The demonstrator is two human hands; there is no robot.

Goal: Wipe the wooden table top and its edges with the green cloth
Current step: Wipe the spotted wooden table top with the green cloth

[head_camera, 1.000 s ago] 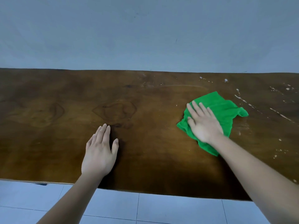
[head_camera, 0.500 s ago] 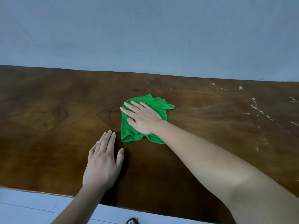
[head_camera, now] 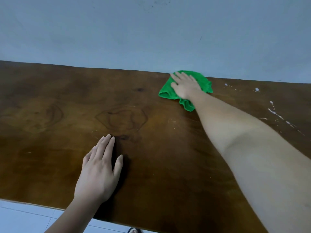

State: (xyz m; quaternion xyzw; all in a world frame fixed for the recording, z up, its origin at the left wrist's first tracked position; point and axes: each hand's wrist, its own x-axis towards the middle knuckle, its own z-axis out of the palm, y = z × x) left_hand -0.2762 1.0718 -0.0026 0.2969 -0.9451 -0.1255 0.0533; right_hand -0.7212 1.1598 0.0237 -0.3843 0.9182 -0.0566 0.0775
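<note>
A dark wooden table top [head_camera: 50, 115] fills the middle of the head view. A crumpled green cloth [head_camera: 165, 91] lies at the table's far edge, right of centre, against the wall. My right hand [head_camera: 185, 86] presses flat on the cloth with its fingers spread, arm stretched out over the table. My left hand [head_camera: 99, 172] rests flat on the bare wood near the front edge, fingers together, holding nothing. White specks and streaks [head_camera: 276, 113] mark the wood at the right.
A pale blue wall [head_camera: 151, 31] rises directly behind the table's far edge. White floor tiles [head_camera: 25, 217] show below the front edge. A sandalled foot [head_camera: 134, 230] peeks out at the bottom.
My right hand has slid the green cloth from the right to the middle near my left hand, then away to the far edge by the wall. My left hand has stayed put.
</note>
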